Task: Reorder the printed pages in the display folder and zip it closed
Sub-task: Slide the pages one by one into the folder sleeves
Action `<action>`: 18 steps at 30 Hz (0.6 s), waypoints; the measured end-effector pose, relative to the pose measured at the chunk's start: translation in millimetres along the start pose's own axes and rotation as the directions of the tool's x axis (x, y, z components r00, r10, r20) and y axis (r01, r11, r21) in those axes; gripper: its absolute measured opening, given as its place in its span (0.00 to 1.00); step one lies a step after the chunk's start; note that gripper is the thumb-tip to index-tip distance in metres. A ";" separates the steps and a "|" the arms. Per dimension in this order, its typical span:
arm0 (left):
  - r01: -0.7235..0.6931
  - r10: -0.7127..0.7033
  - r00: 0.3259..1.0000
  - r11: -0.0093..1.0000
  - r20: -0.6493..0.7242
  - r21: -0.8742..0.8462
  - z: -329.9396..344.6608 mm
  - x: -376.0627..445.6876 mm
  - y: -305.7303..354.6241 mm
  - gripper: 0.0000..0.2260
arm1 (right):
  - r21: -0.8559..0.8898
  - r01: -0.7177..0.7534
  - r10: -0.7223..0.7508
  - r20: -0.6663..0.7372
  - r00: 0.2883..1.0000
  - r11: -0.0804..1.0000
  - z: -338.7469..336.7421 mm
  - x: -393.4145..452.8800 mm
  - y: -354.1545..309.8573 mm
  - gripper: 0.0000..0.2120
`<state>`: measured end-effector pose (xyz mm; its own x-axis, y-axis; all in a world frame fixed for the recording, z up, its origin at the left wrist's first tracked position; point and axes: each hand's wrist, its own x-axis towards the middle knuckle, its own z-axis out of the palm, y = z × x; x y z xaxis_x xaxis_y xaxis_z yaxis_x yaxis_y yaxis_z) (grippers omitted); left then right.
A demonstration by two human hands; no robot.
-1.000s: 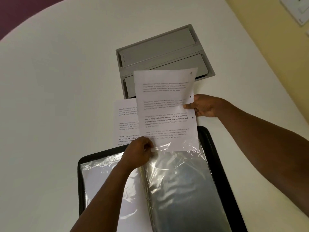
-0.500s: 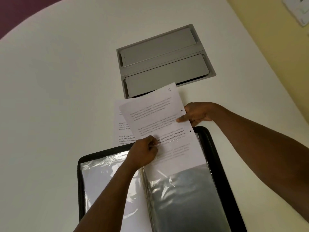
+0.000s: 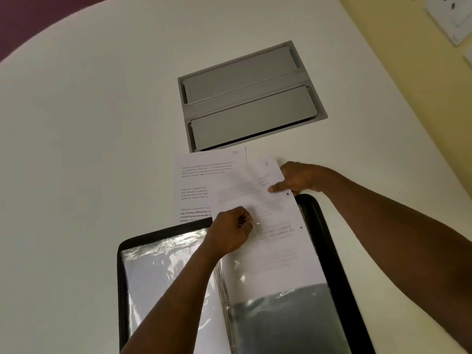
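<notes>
The right hand [image 3: 297, 178] pinches the page [image 3: 270, 226] at its top edge, half inside the folder's [image 3: 329, 246] right sleeve [image 3: 281, 315]. The left hand [image 3: 229, 232] pinches the sleeve's mouth. Feeding the page straight, mouth held wide, should prevent snagging.

We see a white desk [image 3: 89, 149] with a rounded far-left edge. Set into its top, toward the far side, sits a grey metal cable hatch [image 3: 251, 97] with two flaps. Just in front of it a printed page [image 3: 198, 180] lies flat on the desk. At the near edge an open black display folder [image 3: 332, 251] rests on the desk, overlapping that page's near end.
</notes>
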<state>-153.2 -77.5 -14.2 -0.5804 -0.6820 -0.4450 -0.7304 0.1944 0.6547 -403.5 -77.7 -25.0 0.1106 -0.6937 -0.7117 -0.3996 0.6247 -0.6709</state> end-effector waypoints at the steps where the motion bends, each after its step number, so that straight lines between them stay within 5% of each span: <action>1: -0.002 0.002 1.000 1.000 0.001 0.007 -0.7 0.1 0.9 0.03 | -0.077 -0.026 0.032 0.076 0.997 0.997 -1.7 -1.6 -0.9 0.21; 5: -0.014 0.014 1.000 1.000 0.003 0.019 -3.0 -0.8 2.3 0.03 | -0.109 -0.066 0.083 0.164 0.983 0.992 -4.5 -3.2 -2.6 0.23; 10: -0.023 0.023 1.000 1.000 -0.013 0.007 -5.3 -3.6 3.4 0.03 | 0.000 0.069 -0.068 -0.120 0.990 0.998 7.2 3.8 -5.2 0.23; 15: -0.017 0.017 1.000 1.000 -0.022 0.022 -8.0 -4.8 2.6 0.03 | -0.324 0.001 0.064 0.191 0.980 0.946 6.5 -3.3 -10.6 0.11; 18: -0.020 0.021 1.000 1.000 -0.017 0.022 -8.9 -4.7 3.6 0.03 | -0.257 0.101 -0.095 0.034 0.995 0.961 12.8 -3.4 -16.8 0.12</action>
<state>-149.9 -79.8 -4.3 -0.5891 -0.6899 -0.4207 -0.7262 0.2236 0.6501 -385.5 -81.3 -14.0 0.1788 -0.7375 -0.6512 -0.6069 0.4382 -0.6630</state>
